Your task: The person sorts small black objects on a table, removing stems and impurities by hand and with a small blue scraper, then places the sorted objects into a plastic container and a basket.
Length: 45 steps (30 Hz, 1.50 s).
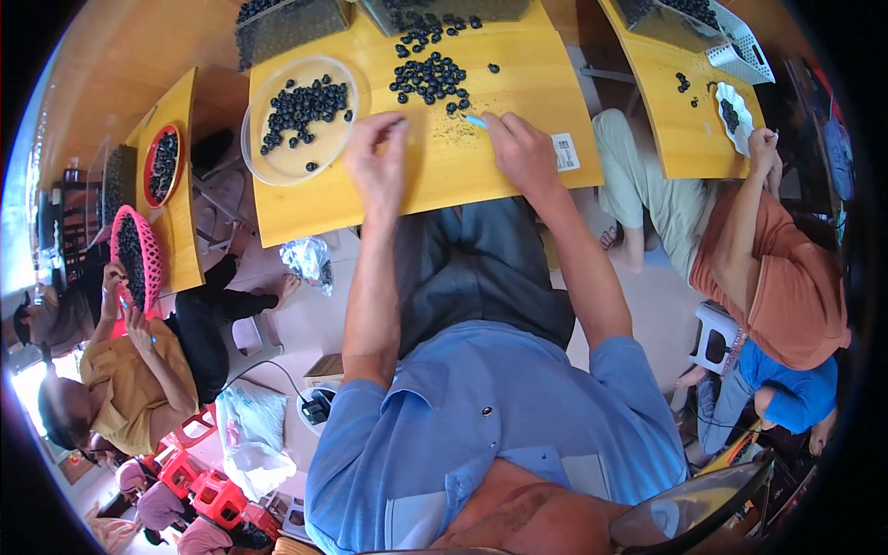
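My left hand [377, 162] is raised over the front of the yellow table, thumb and fingers closed together. A small dark bit shows at its fingertips, too blurred to name. In my right hand [523, 153] is a slim light-blue tool [475, 121], pointing left; its working end is hard to see. Beside my left hand stands a round clear plastic tray [252, 139] holding many black bead-like balls [305, 109]. A loose heap of the same black balls [431, 78] lies beyond my hands. Brown crumbs [455, 131] are scattered between them.
Clear bins [296, 35] of black balls stand at the table's far edge. A white label [565, 152] lies right of my right hand. People work at neighbouring tables, one at left with a pink basket [155, 264], another at right near a white dish [733, 118].
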{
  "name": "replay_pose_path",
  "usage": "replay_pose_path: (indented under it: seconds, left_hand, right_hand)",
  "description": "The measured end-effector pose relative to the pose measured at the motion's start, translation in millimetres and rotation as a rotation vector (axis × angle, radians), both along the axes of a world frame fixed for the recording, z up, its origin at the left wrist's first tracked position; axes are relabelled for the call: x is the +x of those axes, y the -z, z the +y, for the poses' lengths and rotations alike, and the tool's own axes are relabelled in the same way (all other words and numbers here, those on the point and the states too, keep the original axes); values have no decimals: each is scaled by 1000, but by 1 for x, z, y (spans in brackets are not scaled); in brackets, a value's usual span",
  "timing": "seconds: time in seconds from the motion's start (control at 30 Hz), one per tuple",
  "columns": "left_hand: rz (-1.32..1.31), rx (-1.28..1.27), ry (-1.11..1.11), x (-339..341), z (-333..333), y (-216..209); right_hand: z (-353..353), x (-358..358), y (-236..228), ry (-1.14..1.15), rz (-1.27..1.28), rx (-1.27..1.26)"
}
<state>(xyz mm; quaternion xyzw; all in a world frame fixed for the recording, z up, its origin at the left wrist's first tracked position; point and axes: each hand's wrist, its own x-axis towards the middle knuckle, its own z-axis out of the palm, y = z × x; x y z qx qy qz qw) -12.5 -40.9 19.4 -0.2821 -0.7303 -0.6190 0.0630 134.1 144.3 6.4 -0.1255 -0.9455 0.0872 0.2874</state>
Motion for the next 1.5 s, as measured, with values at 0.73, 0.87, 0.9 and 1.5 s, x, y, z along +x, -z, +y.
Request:
replay_pose_path:
  seconds: [0.73, 0.87, 0.9, 1.5]
  left_hand:
    - [424, -614, 118, -45, 20, 1]
    - [414, -592, 164, -45, 18, -4]
    - [387, -570, 174, -46, 18, -5]
    - [16, -480, 107, -40, 19, -2]
  right_hand:
    - [2, 2, -3, -32, 47, -80]
    - [3, 1, -2, -38, 52, -74]
    - [3, 0, -1, -39, 51, -75]
    - [4, 0, 0, -44, 69, -64]
